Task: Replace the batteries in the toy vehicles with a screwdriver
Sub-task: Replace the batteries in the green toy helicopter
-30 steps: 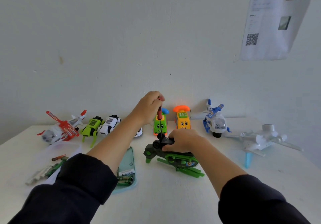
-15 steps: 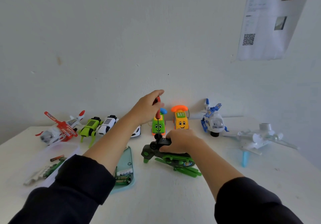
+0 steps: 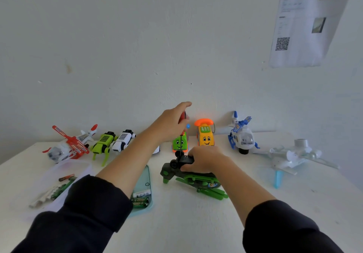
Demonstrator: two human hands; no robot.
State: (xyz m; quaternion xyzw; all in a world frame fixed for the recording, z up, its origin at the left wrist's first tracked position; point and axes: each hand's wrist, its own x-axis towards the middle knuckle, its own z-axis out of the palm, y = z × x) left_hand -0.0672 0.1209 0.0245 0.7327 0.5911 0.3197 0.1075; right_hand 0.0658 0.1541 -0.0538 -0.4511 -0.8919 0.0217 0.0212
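screwdriver [image 3: 182, 119] pinched upright in left hand [image 3: 170, 124] fingers | green helicopter [image 3: 193, 176] gripped by right hand [image 3: 204, 159] | risk: tip slipped off screw if tilted

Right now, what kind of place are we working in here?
Probably a plain room set up as a toy-repair or recording station, not a proper workshop: a white table against a bare wall, a row of toys such as the orange phone car, and a printed sheet with a QR code on the wall.
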